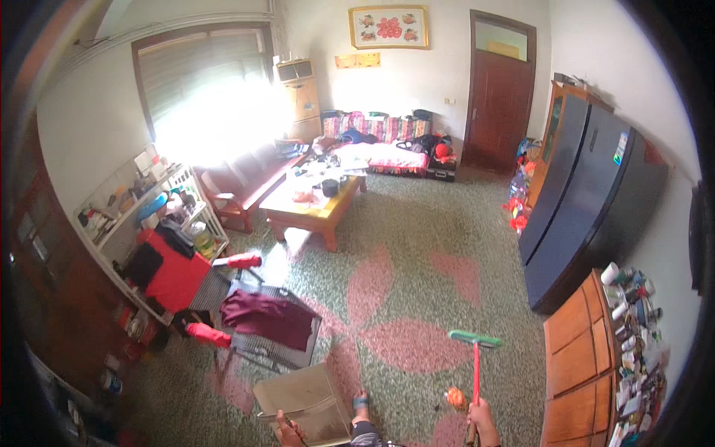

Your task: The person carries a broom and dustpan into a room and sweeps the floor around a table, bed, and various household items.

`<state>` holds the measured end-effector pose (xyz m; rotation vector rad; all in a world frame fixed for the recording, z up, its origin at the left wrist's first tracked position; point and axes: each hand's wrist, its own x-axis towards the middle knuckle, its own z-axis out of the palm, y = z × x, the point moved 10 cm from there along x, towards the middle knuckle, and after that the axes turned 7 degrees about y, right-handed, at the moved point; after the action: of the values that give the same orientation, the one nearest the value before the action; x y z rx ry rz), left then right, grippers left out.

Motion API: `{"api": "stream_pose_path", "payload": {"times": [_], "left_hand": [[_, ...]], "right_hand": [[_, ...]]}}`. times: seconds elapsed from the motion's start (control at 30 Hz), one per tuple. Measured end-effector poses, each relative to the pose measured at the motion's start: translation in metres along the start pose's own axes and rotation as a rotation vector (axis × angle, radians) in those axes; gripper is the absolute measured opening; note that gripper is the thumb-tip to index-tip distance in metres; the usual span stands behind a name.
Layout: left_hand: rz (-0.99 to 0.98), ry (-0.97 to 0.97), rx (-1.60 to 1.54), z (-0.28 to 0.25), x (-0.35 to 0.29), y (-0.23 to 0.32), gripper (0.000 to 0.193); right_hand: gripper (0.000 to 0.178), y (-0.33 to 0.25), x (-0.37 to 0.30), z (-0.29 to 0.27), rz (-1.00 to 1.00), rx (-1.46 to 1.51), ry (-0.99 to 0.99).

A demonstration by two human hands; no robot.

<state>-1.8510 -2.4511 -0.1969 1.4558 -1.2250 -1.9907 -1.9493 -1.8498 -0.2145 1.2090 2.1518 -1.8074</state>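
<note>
Right hand (484, 419) clamped on red broom handle (475, 372), green head (475, 339) out over open patterned floor (417, 246), left hand (289, 430) gripping metal dustpan (302, 398) at lower edge, foot (360, 402) between, wire rack (257, 331) close left, wooden cabinet (577, 350) close right.

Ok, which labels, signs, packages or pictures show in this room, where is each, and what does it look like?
Framed picture: high on the far wall, wide rectangle, pale with red motifs.
Yellow paper strip: far wall beneath it, with small red marks.
Sticker: on the dark cabinet front at right, small, green and blue.
Bottles and packets: crowded on the wooden dresser, lower right, mostly white; labels too small to tell.
</note>
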Motion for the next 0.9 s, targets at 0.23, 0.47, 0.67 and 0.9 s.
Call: {"api": "stream_pose_path", "payload": {"times": [0.23, 0.47, 0.67, 0.9], "left_hand": [[0.047, -0.176, 0.215, 0.227, 0.085, 0.065, 0.057], [0.038, -0.319, 0.357, 0.453, 0.161, 0.095, 0.054], [0.131, -0.369, 0.375, 0.634, 0.261, 0.095, 0.052], [0.082, -0.447, 0.377, 0.879, 0.222, 0.154, 0.056]], "right_hand": [[0.017, -0.046, 0.085, 0.076, 0.341, 0.078, -0.067], [0.005, -0.126, 0.135, 0.134, 0.379, 0.341, -0.004], [0.009, -0.239, 0.234, 0.197, 0.378, 0.53, 0.027], [0.024, -0.402, 0.41, 0.215, 0.13, 0.587, -0.026]]}}
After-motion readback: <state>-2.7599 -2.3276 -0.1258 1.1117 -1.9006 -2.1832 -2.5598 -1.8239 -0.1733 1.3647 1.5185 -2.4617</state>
